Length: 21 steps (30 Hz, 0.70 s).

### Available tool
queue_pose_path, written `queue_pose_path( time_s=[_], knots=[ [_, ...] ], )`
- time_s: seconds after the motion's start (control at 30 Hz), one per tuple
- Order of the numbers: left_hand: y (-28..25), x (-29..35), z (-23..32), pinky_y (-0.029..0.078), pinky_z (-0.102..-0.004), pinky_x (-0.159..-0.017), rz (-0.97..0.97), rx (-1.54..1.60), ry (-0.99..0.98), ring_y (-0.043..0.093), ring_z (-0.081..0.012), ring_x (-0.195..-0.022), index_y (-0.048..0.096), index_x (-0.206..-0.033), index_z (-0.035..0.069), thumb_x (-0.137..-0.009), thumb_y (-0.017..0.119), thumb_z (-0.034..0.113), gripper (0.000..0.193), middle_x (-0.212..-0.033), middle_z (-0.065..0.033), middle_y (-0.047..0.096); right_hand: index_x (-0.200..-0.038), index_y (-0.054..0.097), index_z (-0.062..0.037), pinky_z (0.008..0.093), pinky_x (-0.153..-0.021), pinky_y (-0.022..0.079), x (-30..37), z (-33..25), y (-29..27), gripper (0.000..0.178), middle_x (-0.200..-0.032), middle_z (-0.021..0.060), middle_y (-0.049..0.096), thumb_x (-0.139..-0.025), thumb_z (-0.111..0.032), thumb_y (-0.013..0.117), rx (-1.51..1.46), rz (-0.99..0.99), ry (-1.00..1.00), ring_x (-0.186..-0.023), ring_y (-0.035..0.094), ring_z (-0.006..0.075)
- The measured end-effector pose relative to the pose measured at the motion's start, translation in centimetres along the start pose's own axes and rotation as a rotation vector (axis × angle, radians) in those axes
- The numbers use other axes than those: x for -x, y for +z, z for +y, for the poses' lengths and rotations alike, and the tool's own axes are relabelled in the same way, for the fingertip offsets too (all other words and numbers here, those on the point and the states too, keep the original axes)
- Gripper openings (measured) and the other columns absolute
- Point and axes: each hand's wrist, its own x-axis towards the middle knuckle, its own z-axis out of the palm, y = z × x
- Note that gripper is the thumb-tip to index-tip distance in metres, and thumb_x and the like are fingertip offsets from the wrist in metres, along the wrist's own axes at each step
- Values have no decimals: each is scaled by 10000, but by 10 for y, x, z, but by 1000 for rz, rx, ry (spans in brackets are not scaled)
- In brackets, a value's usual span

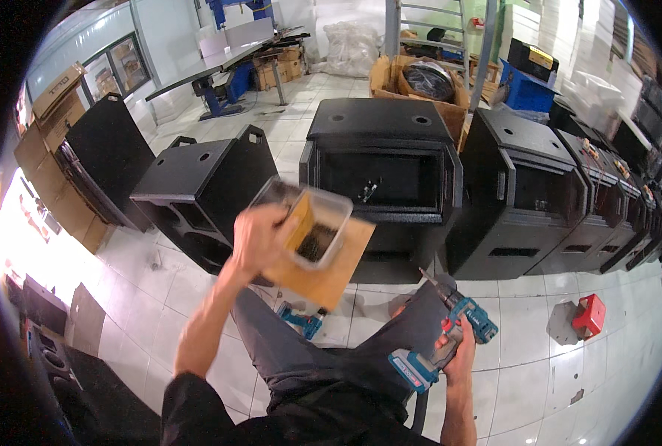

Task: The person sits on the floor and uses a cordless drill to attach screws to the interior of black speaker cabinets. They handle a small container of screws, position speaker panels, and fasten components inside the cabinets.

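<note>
My left hand (259,236) is closed on the rim of a clear plastic tub (338,202), holding it up in front of me, slightly blurred. Small dark pieces, too fine to name, lie at its bottom beside a yellow panel. Under the tub is a flat tan board (354,256); whether my fingers also hold it I cannot tell. A teal and black cordless drill (473,318) is in my right hand (461,351), gripped by the handle above my right thigh, its bit toward the cabinets. Just ahead stands a black speaker cabinet (379,119) with small loose parts in its open recess.
Another teal power tool (301,321) lies on the tiled floor between my legs. Black cabinets stand left (197,175) and right (520,141) of the middle one. A red stool (589,316) is at the right. Behind are a cardboard box (450,111) and a long table (212,63).
</note>
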Motion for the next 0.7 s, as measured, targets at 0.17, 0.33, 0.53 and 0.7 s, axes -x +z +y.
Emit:
queue_pose_path(
  time_s=[0.17, 0.33, 0.53, 0.7],
  knots=[
    [54, -183, -40, 446, -430, -587, -116, -105, 86, 609, -372, -679, 693, -841, 50, -807, 644, 319, 275, -726, -218, 602, -1039, 530, -125, 310, -469, 424, -11, 22, 2, 255, -881, 74, 623, -930, -353, 558, -63, 153, 16, -527, 506, 155],
    [131, -312, -71, 455, -459, -628, -187, -76, 148, 605, -384, -685, 690, -823, 48, -796, 647, 297, 254, -714, -206, 616, -1070, 520, -131, 306, -465, 419, -15, 39, 5, 289, -866, 64, 619, -930, -382, 542, -110, 309, 0, -512, 498, 156],
    [201, -374, -82, 455, -479, -670, -178, -96, 200, 606, -393, -738, 686, -777, 32, -800, 642, 262, 234, -722, -203, 634, -984, 560, -66, 297, -440, 441, -27, 51, 14, 363, -819, 42, 610, -946, -420, 486, -97, 351, 53, -503, 534, 136],
    [229, -396, -93, 474, -472, -708, -213, -125, 217, 619, -394, -792, 710, -810, 63, -813, 629, 275, 227, -760, -212, 645, -1023, 558, -76, 309, -469, 441, -39, 52, 27, 363, -853, 39, 616, -941, -422, 484, -74, 336, 10, -523, 525, 146]
  ],
)
